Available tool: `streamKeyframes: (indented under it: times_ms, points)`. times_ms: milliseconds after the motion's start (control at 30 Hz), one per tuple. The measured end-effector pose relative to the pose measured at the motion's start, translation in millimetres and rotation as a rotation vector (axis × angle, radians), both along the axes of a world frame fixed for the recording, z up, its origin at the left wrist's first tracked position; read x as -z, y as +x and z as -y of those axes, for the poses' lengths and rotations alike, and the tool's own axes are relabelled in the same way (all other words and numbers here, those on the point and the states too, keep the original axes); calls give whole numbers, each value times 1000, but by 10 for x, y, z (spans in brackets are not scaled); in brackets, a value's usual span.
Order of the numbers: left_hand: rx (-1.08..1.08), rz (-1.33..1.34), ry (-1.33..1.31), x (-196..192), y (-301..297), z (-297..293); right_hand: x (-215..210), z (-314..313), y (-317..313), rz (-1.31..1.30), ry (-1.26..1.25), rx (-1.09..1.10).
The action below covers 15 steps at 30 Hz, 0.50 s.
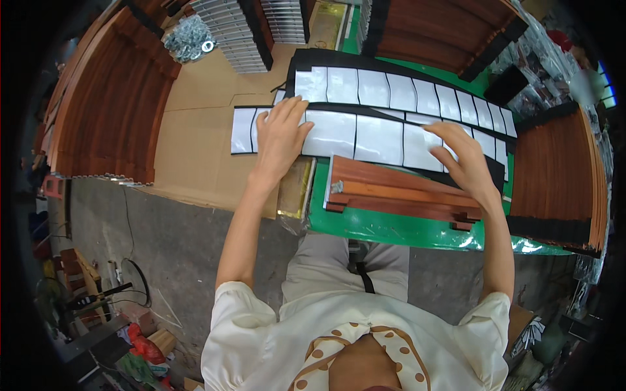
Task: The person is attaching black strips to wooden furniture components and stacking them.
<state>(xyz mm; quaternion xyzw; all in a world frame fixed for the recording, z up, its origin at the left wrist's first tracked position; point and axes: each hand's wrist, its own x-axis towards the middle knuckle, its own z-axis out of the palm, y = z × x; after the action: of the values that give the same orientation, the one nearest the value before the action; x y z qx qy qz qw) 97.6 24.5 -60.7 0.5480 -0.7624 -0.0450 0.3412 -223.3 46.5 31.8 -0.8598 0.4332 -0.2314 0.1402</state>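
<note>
My left hand lies flat, fingers spread, on the left end of a long black strip lined with shiny white rectangular patches. My right hand presses fingers-down on the right part of the same strip. A second such strip lies just behind it. In front of the strip, between my hands, several reddish-brown wooden slats lie stacked on the green table top. Neither hand grips anything.
Stacks of brown wooden slats stand at the left, the far middle and the right. Cardboard covers the left table. A pile of metal rings and silver strips lie behind. Clutter sits on the concrete floor.
</note>
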Motion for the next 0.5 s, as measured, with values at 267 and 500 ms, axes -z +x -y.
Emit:
streamKeyframes:
  times_ms: [267,500]
  points:
    - [30,289,-15,406,-141,689,700,1437,1370,-108,-135,-180]
    - [2,265,34,544,-160,704,1138,1924,1840,-294,-360,-163]
